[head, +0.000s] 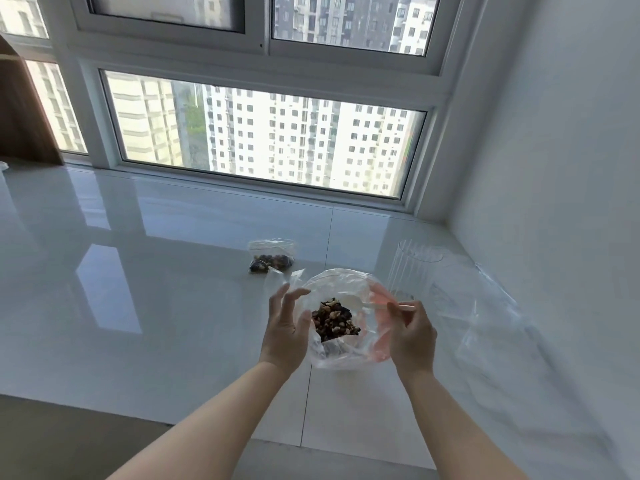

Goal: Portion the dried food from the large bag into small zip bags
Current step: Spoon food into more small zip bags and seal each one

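A glossy white tiled ledge fills the lower and middle frame, mirroring the panes above it. Across the top runs a big white-framed window, with pale high-rise apartment blocks and a patch of green trees showing through the glass. At the far left edge stands a brown wooden panel. A plain white wall takes up the right side.

Large bag was clear with pink tint on right side; dried food dark brown and tan, mixed. Spoon white. Far small zip bag clear. Ribbed glass clear. Table glossy white.
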